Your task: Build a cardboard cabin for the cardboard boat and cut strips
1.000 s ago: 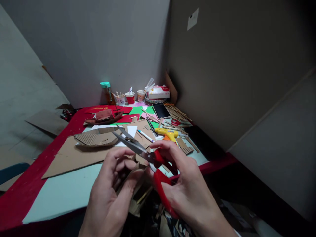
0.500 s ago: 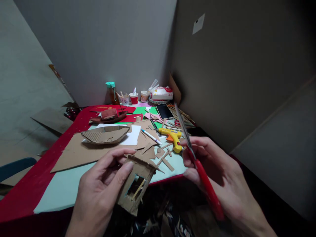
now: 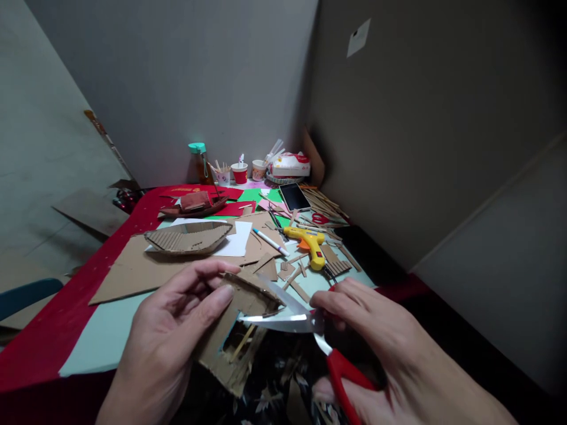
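Observation:
My left hand (image 3: 177,330) pinches the upper left of a small cardboard piece (image 3: 217,354), which has a rectangular cut-out window with a thin stick across it. In my right hand (image 3: 376,336) is a pair of red-handled scissors (image 3: 343,372). The scissors' blades are spread apart and point left, one lying over the cardboard near the window's top edge. Whether the blades touch the cardboard I cannot tell. Beyond my hands, a cardboard boat hull (image 3: 190,239) rests on a flat cardboard sheet (image 3: 128,271).
A yellow glue gun (image 3: 312,242) lies among cardboard scraps (image 3: 301,292). Nearby are a marker (image 3: 270,242) and a phone (image 3: 295,198). Behind stand a reddish model boat (image 3: 197,203), a bottle (image 3: 201,165), paper cups (image 3: 240,174) and a tissue pack (image 3: 290,165).
The scissors have swung from pointing upward to pointing left, and their blades have opened over the cardboard piece. My right hand has turned over and moved closer. The left hand keeps its hold.

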{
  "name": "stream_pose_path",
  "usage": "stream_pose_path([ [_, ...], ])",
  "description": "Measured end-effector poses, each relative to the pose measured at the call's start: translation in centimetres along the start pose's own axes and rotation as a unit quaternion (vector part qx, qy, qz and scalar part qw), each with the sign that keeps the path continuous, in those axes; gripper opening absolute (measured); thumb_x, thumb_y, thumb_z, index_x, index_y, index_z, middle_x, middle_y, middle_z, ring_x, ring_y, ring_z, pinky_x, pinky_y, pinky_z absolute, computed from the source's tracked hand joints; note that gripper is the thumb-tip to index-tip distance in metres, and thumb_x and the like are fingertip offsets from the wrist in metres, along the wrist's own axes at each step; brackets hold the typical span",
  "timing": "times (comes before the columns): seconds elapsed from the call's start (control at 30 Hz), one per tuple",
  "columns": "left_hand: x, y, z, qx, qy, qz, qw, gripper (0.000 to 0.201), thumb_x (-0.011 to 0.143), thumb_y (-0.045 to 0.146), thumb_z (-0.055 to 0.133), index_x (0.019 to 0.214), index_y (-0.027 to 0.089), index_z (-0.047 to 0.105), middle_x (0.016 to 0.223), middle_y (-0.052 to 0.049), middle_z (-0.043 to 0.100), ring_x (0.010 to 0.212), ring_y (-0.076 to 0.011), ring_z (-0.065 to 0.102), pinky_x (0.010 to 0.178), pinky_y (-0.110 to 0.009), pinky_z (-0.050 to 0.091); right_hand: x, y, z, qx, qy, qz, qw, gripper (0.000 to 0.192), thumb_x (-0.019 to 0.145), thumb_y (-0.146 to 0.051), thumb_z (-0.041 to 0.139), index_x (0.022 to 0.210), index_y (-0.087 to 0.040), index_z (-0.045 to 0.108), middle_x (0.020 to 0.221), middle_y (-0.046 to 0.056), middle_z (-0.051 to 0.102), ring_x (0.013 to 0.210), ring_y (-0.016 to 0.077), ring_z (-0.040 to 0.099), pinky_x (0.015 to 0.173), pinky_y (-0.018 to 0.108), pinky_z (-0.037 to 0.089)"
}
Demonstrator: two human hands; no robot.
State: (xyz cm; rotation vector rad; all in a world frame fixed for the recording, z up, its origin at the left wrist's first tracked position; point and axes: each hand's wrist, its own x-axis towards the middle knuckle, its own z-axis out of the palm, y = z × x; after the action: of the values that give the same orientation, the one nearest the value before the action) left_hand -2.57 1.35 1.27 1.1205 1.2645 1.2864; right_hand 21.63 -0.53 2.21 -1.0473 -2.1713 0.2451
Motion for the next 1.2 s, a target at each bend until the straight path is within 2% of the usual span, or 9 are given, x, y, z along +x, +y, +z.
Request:
stream_pose_path([
  [0.2,0.0,-0.1,0.5,-0.047,0.001,-0.024,0.999,0.028,0.075,0.04,0.085,0.098,0.027,0.077,0.085,0.0,0.072,0.076,-0.0142,0.065,0.063,-0.016,0.053,0.3,0.2,0.7,-0.024,0.014,-0.011,1.0,0.049,0.055,-0.016,0.089,0.098,-0.021,0.066,0.092,0.007,0.076,0.077,0.0256,0.071,0.056,0.034,0.059],
  [0.33,0.0,0.2,0.6,-0.077,0.006,-0.043,0.996,0.028,0.073,0.038,0.087,0.097,0.025,0.077,0.082,0.0,0.071,0.07,-0.0133,0.063,0.059,-0.017,0.053,0.2,0.0,0.7,-0.038,0.022,-0.016,0.999,0.056,0.053,-0.016,0.093,0.101,-0.019,0.066,0.094,0.008,0.076,0.079,0.027,0.072,0.057,0.034,0.06],
  [0.53,-0.1,0.5,0.8,-0.077,-0.001,-0.065,0.995,0.027,0.074,0.037,0.087,0.096,0.027,0.077,0.086,0.001,0.072,0.068,-0.01,0.063,0.06,-0.014,0.051,0.1,0.1,0.6,-0.031,0.026,-0.025,0.999,0.048,0.06,-0.01,0.082,0.104,-0.019,0.065,0.092,0.007,0.075,0.08,0.0248,0.072,0.06,0.031,0.061],
  [0.63,0.1,0.3,0.7,-0.067,-0.007,-0.055,0.996,0.028,0.073,0.039,0.088,0.096,0.027,0.077,0.083,0.001,0.069,0.07,-0.0112,0.064,0.06,-0.014,0.051,0.2,0.3,0.6,-0.021,0.018,-0.029,0.999,0.032,0.07,-0.012,0.073,0.1,-0.02,0.065,0.089,0.006,0.076,0.076,0.0224,0.071,0.061,0.031,0.061],
  [0.7,0.3,0.0,0.6,-0.058,-0.017,-0.046,0.997,0.026,0.075,0.039,0.086,0.096,0.027,0.077,0.083,0.001,0.069,0.074,-0.013,0.065,0.062,-0.015,0.052,0.1,0.4,0.5,-0.023,0.011,-0.025,0.999,0.019,0.076,-0.013,0.068,0.092,-0.021,0.065,0.085,0.005,0.075,0.069,0.0204,0.07,0.057,0.03,0.059],
  [0.77,0.5,-0.2,0.5,-0.052,-0.032,-0.036,0.997,0.023,0.077,0.038,0.085,0.097,0.029,0.077,0.085,0.001,0.07,0.074,-0.0125,0.065,0.063,-0.015,0.051,0.0,0.5,0.5,-0.035,0.006,-0.028,0.999,0.013,0.079,-0.014,0.061,0.088,-0.021,0.065,0.082,0.006,0.075,0.063,0.0193,0.069,0.051,0.029,0.057],
  [0.9,0.6,-0.3,0.7,-0.046,-0.035,-0.022,0.998,0.017,0.08,0.037,0.082,0.095,0.03,0.078,0.084,0.002,0.07,0.073,-0.0108,0.063,0.064,-0.013,0.051,-0.4,0.8,0.2,-0.064,-0.019,-0.06,0.996,0.016,0.081,-0.011,0.054,0.09,-0.018,0.065,0.076,0.007,0.073,0.055,0.0181,0.066,0.046,0.028,0.054],
  [1.07,0.1,-0.2,1.0,-0.043,-0.035,-0.037,0.998,0.017,0.08,0.039,0.082,0.095,0.031,0.077,0.083,0.003,0.068,0.07,-0.0107,0.061,0.061,-0.014,0.051,-0.8,1.5,0.0,-0.073,-0.042,-0.085,0.993,0.027,0.082,-0.007,0.054,0.107,-0.014,0.064,0.075,0.006,0.072,0.056,0.0189,0.069,0.049,0.028,0.056],
  [1.2,-0.4,0.0,1.7,-0.012,0.008,-0.018,1.0,0.014,0.078,0.037,0.083,0.088,0.029,0.078,0.087,0.003,0.07,0.072,-0.0093,0.06,0.062,-0.011,0.048,-1.3,2.0,0.2,-0.059,-0.036,-0.087,0.994,0.034,0.083,-0.006,0.055,0.114,-0.016,0.062,0.071,0.003,0.069,0.051,0.0172,0.065,0.043,0.027,0.05],
])
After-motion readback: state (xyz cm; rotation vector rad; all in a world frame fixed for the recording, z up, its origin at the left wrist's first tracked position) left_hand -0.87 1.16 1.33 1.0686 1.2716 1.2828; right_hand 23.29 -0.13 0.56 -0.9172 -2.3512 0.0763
